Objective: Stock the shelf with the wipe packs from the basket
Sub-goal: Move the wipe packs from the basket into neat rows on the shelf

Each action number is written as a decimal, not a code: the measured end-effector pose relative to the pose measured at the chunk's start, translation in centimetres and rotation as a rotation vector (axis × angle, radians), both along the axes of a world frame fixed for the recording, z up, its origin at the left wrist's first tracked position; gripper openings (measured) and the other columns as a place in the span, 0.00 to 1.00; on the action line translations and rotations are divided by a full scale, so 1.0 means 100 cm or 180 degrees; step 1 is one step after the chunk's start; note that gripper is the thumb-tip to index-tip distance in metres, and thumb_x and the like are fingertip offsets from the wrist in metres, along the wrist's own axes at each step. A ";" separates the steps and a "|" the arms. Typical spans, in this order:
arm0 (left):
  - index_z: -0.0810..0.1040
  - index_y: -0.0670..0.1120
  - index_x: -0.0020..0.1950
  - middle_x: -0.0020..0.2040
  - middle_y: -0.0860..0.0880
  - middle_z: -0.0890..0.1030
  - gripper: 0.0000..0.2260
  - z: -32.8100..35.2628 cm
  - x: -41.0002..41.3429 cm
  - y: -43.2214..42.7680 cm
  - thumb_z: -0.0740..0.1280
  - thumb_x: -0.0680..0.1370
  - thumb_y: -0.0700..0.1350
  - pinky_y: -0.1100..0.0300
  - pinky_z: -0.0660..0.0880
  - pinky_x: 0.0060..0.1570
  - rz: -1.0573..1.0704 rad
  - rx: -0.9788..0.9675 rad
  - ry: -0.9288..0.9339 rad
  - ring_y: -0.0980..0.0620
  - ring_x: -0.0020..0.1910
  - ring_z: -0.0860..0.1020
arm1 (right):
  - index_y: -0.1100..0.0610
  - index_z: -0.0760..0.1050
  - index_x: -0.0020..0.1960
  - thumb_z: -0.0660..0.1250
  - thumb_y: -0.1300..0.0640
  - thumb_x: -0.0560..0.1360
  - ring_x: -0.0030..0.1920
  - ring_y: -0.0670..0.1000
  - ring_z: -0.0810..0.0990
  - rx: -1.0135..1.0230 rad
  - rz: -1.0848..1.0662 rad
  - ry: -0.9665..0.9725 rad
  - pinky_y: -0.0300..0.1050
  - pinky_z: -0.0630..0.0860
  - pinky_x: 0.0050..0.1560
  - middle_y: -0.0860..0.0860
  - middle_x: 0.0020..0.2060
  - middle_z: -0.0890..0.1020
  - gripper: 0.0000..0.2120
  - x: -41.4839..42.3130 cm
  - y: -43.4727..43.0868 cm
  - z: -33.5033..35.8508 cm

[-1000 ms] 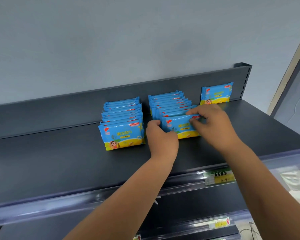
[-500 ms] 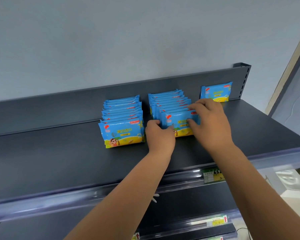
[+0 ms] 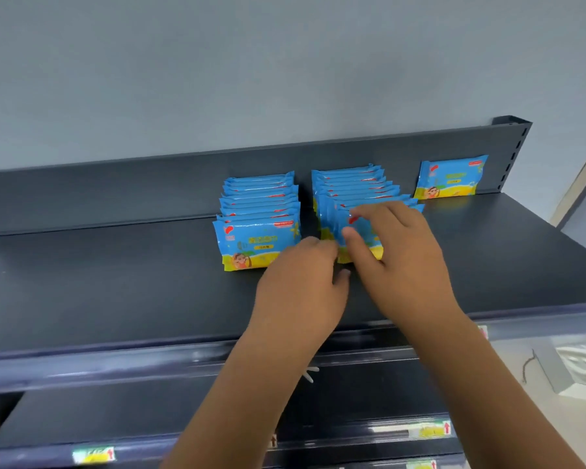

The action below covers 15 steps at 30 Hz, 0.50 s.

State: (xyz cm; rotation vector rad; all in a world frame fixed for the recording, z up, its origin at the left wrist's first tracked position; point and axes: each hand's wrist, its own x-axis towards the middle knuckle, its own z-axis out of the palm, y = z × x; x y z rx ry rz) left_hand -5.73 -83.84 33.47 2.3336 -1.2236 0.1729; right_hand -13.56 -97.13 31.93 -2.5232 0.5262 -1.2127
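head view: our right hand [image 3: 400, 262] pinches the front wipe pack [image 3: 361, 236] on the dark shelf [image 3: 115, 282]; our left hand [image 3: 298, 286] touches its left edge, and we cannot tell its grip.

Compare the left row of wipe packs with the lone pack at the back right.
The left row holds many packs, one behind another; the lone pack stands alone. The left row reaches forward over the shelf; the lone pack sits at the back panel. Both stand upright in the same blue-and-yellow wrapper.
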 end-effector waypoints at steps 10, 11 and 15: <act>0.78 0.48 0.44 0.40 0.49 0.81 0.16 -0.037 0.030 0.147 0.59 0.74 0.58 0.51 0.75 0.35 0.1556 -0.0202 -0.0611 0.42 0.39 0.78 | 0.53 0.79 0.56 0.58 0.43 0.82 0.53 0.57 0.78 -0.0675 0.1058 0.0527 0.56 0.73 0.55 0.50 0.51 0.81 0.17 0.071 0.134 -0.009; 0.79 0.48 0.45 0.41 0.49 0.81 0.16 -0.042 0.031 0.167 0.59 0.74 0.58 0.50 0.75 0.37 0.1765 -0.0160 -0.0547 0.42 0.41 0.78 | 0.53 0.80 0.56 0.59 0.44 0.82 0.54 0.57 0.78 -0.0691 0.1231 0.0537 0.57 0.73 0.57 0.51 0.51 0.82 0.16 0.080 0.152 -0.014; 0.82 0.48 0.53 0.48 0.48 0.84 0.21 -0.066 0.028 0.259 0.60 0.77 0.63 0.45 0.78 0.44 0.2578 0.0042 -0.0268 0.41 0.47 0.81 | 0.53 0.80 0.57 0.60 0.45 0.81 0.55 0.57 0.78 -0.0818 0.1862 0.0642 0.56 0.68 0.68 0.50 0.51 0.82 0.16 0.110 0.231 -0.034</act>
